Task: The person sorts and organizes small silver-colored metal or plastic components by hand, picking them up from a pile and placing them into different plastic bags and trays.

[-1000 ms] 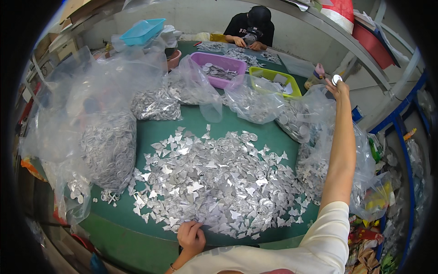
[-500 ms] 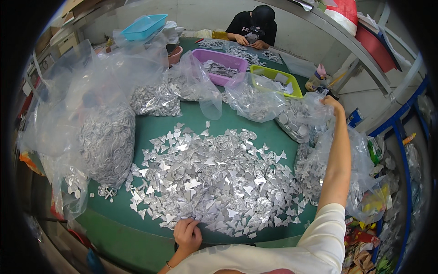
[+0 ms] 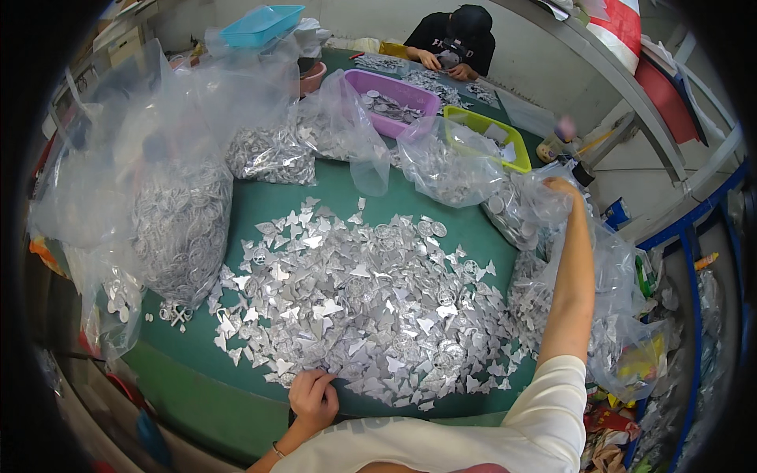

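Observation:
A wide pile of flat silvery metal pieces (image 3: 371, 307), many butterfly-shaped and some round, covers the middle of the green table (image 3: 197, 359). At its near edge my left hand (image 3: 314, 398) rests with curled fingers; whatever they may hold is hidden. My right arm stretches far along the right side. There my right hand (image 3: 561, 189) is closed on the upper part of a clear plastic bag (image 3: 512, 206) with round silvery discs in it. Folds of plastic partly cover those fingertips. Just nearer, another clear bag (image 3: 530, 288) of small silvery pieces lies beside the pile.
A tall clear bag (image 3: 177, 236) full of ring-like pieces stands on the left. More filled bags line the back, before a purple basin (image 3: 430, 101) and a green basin (image 3: 516, 154). Across the table a co-worker (image 3: 453, 43) handles small pieces. A shelf frame (image 3: 615, 87) rises at right.
My right hand has shifted slightly left and lower at the bag of discs, its fingers now more among the plastic. The whole view has tilted a little. My left hand stays at the pile's edge.

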{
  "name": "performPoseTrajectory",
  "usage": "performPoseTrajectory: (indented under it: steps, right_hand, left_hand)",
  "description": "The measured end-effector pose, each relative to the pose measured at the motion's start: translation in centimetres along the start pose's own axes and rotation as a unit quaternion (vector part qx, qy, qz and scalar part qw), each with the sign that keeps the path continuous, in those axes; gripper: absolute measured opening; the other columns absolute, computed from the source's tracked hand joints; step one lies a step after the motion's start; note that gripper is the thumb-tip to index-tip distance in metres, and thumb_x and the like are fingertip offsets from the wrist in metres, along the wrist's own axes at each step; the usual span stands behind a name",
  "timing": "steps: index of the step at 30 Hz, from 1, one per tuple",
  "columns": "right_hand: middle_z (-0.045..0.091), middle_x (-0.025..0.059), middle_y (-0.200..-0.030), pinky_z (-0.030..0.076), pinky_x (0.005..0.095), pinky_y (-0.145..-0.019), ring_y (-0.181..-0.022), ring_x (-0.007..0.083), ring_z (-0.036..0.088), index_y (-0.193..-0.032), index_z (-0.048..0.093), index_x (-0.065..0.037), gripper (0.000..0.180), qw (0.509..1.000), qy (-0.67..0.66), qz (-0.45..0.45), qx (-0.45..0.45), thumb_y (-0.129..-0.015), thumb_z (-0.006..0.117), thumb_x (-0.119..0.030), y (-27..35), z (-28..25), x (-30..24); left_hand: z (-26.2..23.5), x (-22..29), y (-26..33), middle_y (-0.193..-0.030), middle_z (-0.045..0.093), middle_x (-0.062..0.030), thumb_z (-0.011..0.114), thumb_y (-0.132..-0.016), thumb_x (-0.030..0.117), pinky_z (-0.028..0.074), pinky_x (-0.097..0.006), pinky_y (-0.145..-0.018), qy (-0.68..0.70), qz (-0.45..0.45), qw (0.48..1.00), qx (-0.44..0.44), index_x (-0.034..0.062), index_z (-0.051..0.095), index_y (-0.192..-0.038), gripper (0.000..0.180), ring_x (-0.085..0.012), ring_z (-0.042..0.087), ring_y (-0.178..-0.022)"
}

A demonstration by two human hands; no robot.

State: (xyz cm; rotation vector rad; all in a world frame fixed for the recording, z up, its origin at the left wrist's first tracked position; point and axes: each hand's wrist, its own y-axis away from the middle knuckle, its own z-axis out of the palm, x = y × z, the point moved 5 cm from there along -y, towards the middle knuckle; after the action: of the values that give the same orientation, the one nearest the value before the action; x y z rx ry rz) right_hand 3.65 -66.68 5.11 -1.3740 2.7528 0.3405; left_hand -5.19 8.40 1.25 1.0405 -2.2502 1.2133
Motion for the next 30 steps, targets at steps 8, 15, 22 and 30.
performPoseTrajectory:
  steps: [8, 15, 22, 30]
  right_hand:
    - [0.06, 0.0188, -0.099, 0.048, 0.0445, -0.077, -0.09, 0.0324, 0.059, -0.109, 0.054, -0.001, 0.048, 0.845, 0.133, 0.309, 0.416, -0.074, 0.064, -0.033, 11.3, -4.6, -7.1]
    - [0.06, 0.0151, -0.094, 0.049, 0.0425, -0.071, -0.084, 0.0285, 0.06, -0.105, 0.057, -0.004, 0.039, 0.878, -0.353, 0.247, 0.208, -0.08, 0.051, -0.033, 9.5, -1.6, 2.3]
    - [0.061, 0.018, -0.103, 0.048, 0.0389, -0.078, -0.093, 0.029, 0.06, -0.107, 0.06, -0.005, 0.034, 0.86, -0.15, 0.221, 0.435, -0.077, 0.055, -0.019, 8.5, -8.3, 4.6]
    - [0.056, 0.0132, -0.079, 0.051, 0.0368, -0.062, -0.07, 0.0248, 0.059, -0.084, 0.053, 0.007, 0.011, 0.625, -0.689, 0.097, 0.354, -0.082, 0.053, -0.004, 11.4, -9.8, -0.9]
  left_hand:
    - [-0.6, 0.0, 0.1, -0.073, 0.055, -0.0117, 0.053, -0.058, -0.012, 0.042, -0.034, -0.055, -0.009, -0.004, 1.0, 0.01, -0.0004, 0.061, -0.076, 0.022, -0.0282, 0.053, -0.063]
    - [-0.3, -0.1, 0.2, -0.073, 0.056, -0.0111, 0.054, -0.059, -0.012, 0.042, -0.034, -0.056, 0.015, 0.005, 1.0, 0.009, 0.0, 0.061, -0.076, 0.022, -0.0277, 0.053, -0.063]
    - [0.0, 0.0, 0.0, -0.074, 0.056, -0.0116, 0.054, -0.059, -0.012, 0.042, -0.034, -0.056, 0.033, 0.015, 0.999, 0.019, -0.0003, 0.062, -0.075, 0.021, -0.0277, 0.054, -0.064]
    - [-0.1, -0.3, 0.4, -0.075, 0.056, -0.0103, 0.055, -0.06, -0.01, 0.043, -0.033, -0.053, 0.007, 0.022, 1.0, 0.018, 0.0008, 0.062, -0.078, 0.022, -0.0267, 0.053, -0.063]
